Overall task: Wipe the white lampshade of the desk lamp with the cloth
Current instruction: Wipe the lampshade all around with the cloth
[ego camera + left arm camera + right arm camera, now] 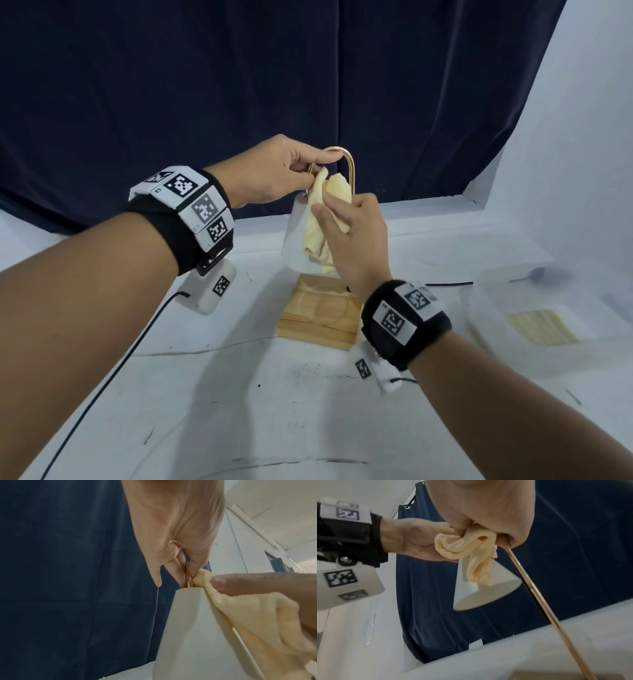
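Note:
A white cone lampshade hangs from a curved gold rod over a square wooden base. My left hand pinches the gold loop just above the shade's top. My right hand grips a bunched pale yellow cloth and holds it against the upper front of the shade, with loose folds hanging down the cone.
A dark blue curtain hangs behind the white table. A black cable runs across the left of the table. A clear box holding a yellow pad sits at the right, below a white wall.

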### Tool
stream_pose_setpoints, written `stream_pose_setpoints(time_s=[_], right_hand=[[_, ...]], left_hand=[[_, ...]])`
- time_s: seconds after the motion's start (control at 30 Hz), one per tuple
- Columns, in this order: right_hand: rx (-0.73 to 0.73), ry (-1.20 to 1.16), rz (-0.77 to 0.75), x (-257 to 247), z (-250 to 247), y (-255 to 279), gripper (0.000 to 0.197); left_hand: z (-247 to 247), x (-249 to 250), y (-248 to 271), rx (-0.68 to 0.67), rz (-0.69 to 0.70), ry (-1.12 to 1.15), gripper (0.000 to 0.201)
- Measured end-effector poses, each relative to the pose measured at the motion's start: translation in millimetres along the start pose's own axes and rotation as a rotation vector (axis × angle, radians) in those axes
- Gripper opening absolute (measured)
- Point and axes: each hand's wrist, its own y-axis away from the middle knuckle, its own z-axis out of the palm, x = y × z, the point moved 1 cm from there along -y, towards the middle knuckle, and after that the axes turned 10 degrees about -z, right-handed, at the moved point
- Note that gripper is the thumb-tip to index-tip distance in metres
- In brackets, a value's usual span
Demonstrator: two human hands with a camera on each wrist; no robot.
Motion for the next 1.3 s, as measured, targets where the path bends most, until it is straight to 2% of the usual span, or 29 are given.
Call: stream_pose_setpoints(time_s=[0.07, 0.13, 0.23, 0.33, 0.53, 0.63, 0.77, 0.83, 0.97, 1.07, 1.13, 1.2, 1.3], right_hand=[[-0.02, 0.098, -0.163, 9, 4, 27, 0.033], [-0.114, 0.233, -0.348, 26, 9, 57, 0.03], [-0.166, 0.348, -0.491, 41, 9, 74, 0.03], [-0.116, 0.354, -0.522, 35, 4, 59, 0.028], [0.002, 0.313, -0.441, 5, 6, 11, 0.027], [-0.031, 0.345, -0.474, 10, 10, 20, 0.027], [-0.141, 0.388, -0.548, 38, 5, 64, 0.029], [-0.128, 0.357, -0.499, 47, 0, 73, 0.03], [0.018, 0.203, -0.36, 42, -3, 57, 0.033], [0.093, 0.055, -0.147, 25, -4, 25, 0.033], [0.059, -0.002, 0.003, 19, -5, 4, 0.032], [0.007, -0.026, 0.072, 18, -5, -6, 0.033], [0.008, -0.072, 0.161, 26, -5, 10, 0.033]], left_hand=[[0, -3, -2, -0.015, -0.01, 0.002, 0.05], [0, -7, -4, -0.035, -0.015, -0.006, 0.053], [0, -6, -3, -0.011, -0.019, -0.045, 0.054], [1, -5, 0, 0.005, -0.019, -0.042, 0.054], [2, -1, 6, 0.012, -0.024, -0.059, 0.052], [1, -2, 5, 0.009, -0.023, -0.055, 0.052], [1, -5, 1, 0.003, -0.003, -0.077, 0.052], [2, -6, 0, 0.013, 0.004, -0.079, 0.052], [2, -7, -2, -0.006, 0.01, -0.077, 0.052], [2, -6, -3, -0.004, 0.005, -0.06, 0.049], [2, -7, -4, 0.011, 0.001, -0.074, 0.048], [2, -6, -3, 0.017, 0.003, -0.093, 0.05], [2, -7, -2, -0.012, -0.001, -0.071, 0.052]])
